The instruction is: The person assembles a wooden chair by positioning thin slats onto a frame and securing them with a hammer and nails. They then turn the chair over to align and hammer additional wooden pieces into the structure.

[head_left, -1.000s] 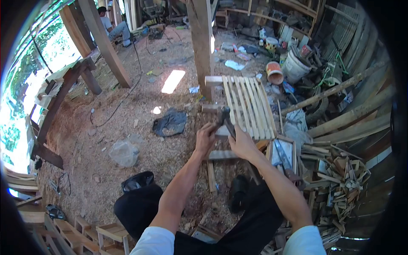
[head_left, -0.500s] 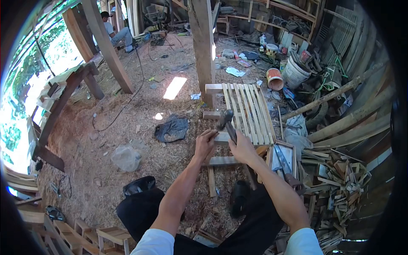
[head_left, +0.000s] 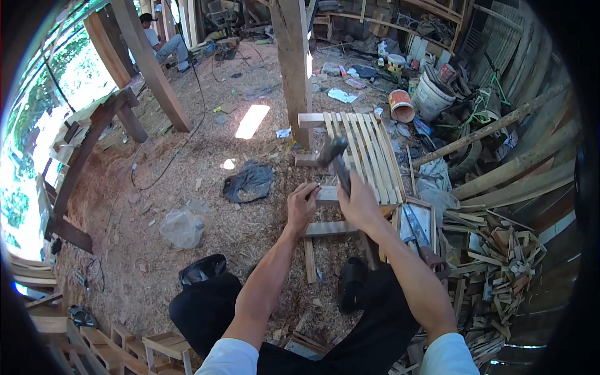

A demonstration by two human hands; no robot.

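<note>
My right hand (head_left: 361,203) is wrapped around the handle of a hammer (head_left: 332,150), its dark head raised above and slightly right of my left hand. The thumb and fingers of my left hand (head_left: 302,209) are pinched together at the left end of a pale wooden bar (head_left: 327,195). Whatever they pinch is too small to make out. That bar sticks out from under a slatted wooden panel (head_left: 369,150), partly covered by my right hand. Nearer to me lies another wooden bar (head_left: 330,229).
A thick wooden post (head_left: 292,69) stands just beyond the panel. Scrap wood (head_left: 494,269) is heaped at right, near a framed piece with a saw-like blade (head_left: 414,225). Buckets (head_left: 432,95) stand behind. A black cloth (head_left: 249,181) and plastic bag (head_left: 182,228) lie left. Another person (head_left: 169,47) sits far back.
The hammer head has risen a little away from the bar and looks blurred. My left hand keeps its pinch at the bar's end. The whole view has shifted slightly.
</note>
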